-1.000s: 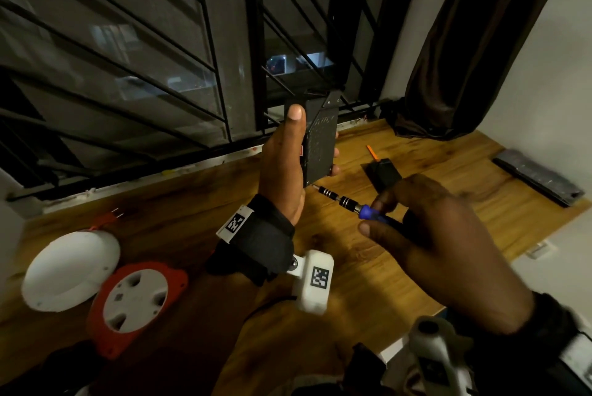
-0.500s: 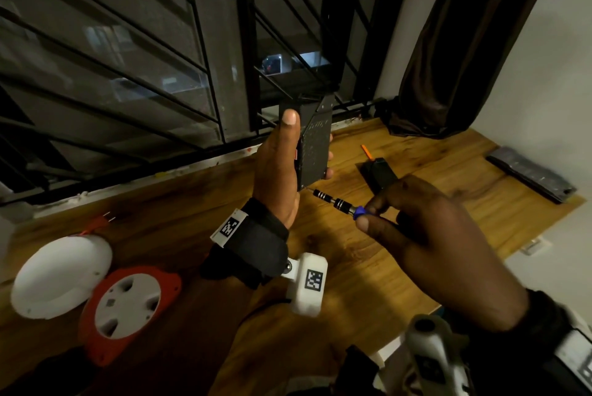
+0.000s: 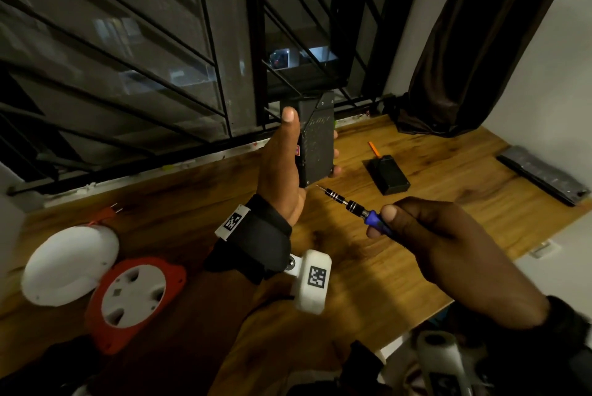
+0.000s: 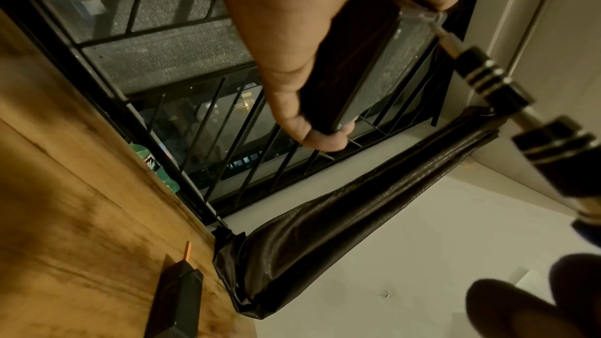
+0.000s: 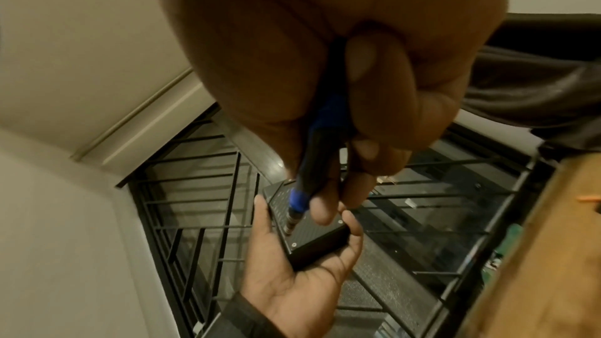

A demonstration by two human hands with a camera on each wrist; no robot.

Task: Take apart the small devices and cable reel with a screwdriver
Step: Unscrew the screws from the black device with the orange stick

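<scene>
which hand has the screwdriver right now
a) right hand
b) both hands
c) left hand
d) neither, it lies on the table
a: the right hand grips the blue-handled screwdriver, while the left hand holds the black device upright above the table.

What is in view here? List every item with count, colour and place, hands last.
black device: 1, black, held upright above the table.
screwdriver: 1, blue handle with black and silver shaft, tip near the device's lower corner.
small black box: 1, black, lying on the table, right of the device.
orange stick: 1, orange, beside that box.
reel halves: 2, one white dome, one red with white centre, table's left end.
grey strip: 1, grey, table's far right.
table: 1, brown wood.
curtain: 1, dark, right of the barred window.
left hand: grips the device.
right hand: pinches the screwdriver.
</scene>
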